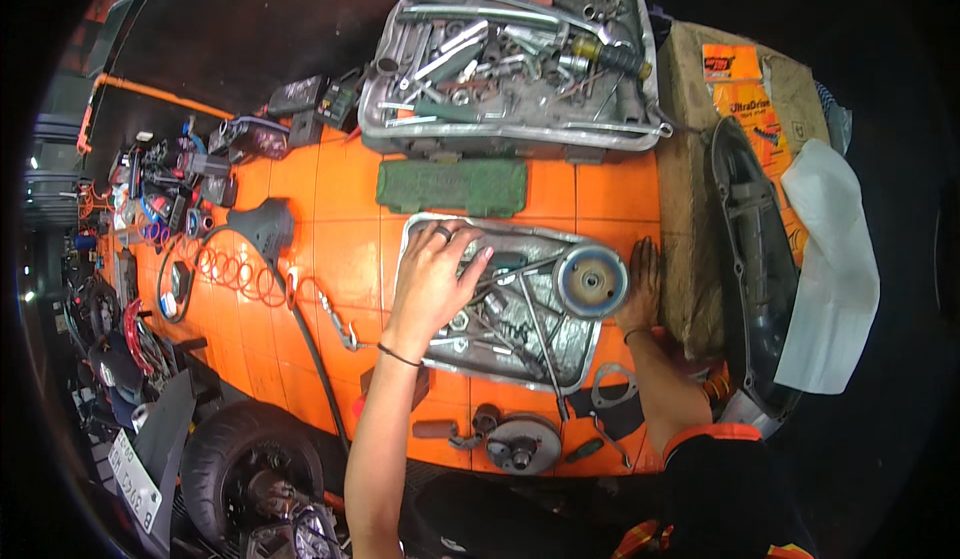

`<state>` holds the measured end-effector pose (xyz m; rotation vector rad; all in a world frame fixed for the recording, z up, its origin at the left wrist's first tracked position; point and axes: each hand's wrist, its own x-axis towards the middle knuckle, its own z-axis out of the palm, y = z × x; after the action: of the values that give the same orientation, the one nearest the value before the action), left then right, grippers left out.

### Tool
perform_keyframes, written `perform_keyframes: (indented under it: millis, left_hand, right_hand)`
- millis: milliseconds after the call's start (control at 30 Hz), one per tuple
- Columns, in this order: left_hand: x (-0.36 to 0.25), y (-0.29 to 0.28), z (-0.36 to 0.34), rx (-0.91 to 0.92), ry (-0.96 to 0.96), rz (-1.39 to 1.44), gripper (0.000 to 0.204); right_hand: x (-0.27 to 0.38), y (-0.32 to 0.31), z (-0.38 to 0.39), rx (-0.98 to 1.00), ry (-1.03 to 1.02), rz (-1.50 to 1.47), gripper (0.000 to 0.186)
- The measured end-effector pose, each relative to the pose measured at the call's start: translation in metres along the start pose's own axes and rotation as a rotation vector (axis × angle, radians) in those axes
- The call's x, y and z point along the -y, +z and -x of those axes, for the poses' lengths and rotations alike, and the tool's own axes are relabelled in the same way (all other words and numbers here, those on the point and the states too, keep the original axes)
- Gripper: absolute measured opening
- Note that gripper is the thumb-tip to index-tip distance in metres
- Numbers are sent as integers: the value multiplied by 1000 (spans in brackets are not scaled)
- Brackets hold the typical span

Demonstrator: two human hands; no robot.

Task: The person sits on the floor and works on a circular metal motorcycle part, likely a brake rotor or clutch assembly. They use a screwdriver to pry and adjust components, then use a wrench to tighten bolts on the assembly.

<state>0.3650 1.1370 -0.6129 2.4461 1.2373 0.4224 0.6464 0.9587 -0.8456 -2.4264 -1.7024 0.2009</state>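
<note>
My left hand [438, 271] is over the far left part of a shallow metal tray [490, 364], thumb spread from the bent fingers, which reach its far rim. No held object shows in it. Wrenches, sockets and a T-handle wrench [540, 314] lie in the tray. A round metal clutch bell [591, 281] with a bluish rim rests at its right side. Close beside the bell, my right hand [643, 284] has its fingers stretched out, darkened with grease; its thumb side is partly hidden. Nearer me lie a pulley with a shaft [523, 443] and a flat gasket [612, 387].
Beyond the tray are a green case [452, 187] and a larger tray heaped with tools [510, 137]. A cardboard box [685, 189] with a dark engine cover [745, 259] stands right. An air hose [245, 271] coils left; a wheel [240, 469] is at lower left.
</note>
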Motion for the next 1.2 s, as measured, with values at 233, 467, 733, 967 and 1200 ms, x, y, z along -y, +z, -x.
perform_keyframes:
  millis: [233, 467, 733, 967, 1200]
  left_hand:
    - [0, 9, -89, -506, -98, -114, 20]
    - [25, -6, -125, -375, -157, -285, 25]
    - [7, -1, -166, -61, -40, -251, 17]
    - [-8, 13, -202, 93, -317, -233, 21]
    - [-5, 8, -210, 217, -262, -230, 30]
  right_hand:
    - [4, -8, -1, 67, 52, -24, 71]
    - [1, -6, 1, 39, 50, -48, 82]
    - [1, -4, -1, 67, 66, -64, 85]
    - [0, -4, -1, 77, 65, -84, 85]
    - [1, -3, -1, 58, 48, -64, 87]
